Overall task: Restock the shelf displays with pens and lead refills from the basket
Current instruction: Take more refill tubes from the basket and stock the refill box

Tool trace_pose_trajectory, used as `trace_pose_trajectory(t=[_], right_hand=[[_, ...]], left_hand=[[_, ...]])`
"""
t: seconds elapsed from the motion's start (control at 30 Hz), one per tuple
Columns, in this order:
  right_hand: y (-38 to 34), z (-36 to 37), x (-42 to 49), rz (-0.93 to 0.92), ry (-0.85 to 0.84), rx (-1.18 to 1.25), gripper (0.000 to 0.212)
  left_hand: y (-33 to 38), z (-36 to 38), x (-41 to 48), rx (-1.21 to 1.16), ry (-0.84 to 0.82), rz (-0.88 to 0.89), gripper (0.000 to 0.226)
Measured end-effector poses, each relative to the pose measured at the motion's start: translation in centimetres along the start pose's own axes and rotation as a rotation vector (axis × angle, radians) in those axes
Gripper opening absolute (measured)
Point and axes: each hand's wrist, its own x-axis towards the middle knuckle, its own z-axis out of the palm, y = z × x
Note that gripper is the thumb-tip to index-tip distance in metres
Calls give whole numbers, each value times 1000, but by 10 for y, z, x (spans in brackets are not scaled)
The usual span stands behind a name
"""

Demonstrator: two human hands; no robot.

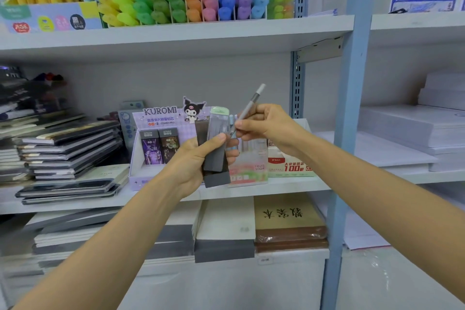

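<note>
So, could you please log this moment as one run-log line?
left hand: grips dark flat packs | right hand: pinches grey pen | position: before Kuromi display

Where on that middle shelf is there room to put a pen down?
The middle shelf is bare between the red-and-white box and the blue post, plus a thin strip along its front edge. Notebook stacks crowd the left, and the Kuromi box fills the middle.

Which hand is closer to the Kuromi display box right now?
Left. The left hand, holding grey packs, overlaps the right edge of the Kuromi display box; the right hand, pinching a pen, is further right.
</note>
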Motion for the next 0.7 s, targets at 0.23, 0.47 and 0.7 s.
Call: trace_pose_trajectory(t=[0.23,0.47,0.7], right_hand=[[-6,-7,6,-153,236,182,12],[-7,-16,14,-118,171,161,19],[-4,-14,21,-110,153,113,20]], left_hand=[[0,-5,-1,112,65,57,20],[-4,-9,6,138,171,24,24],[-10,-9,12,95,214,-10,18]])
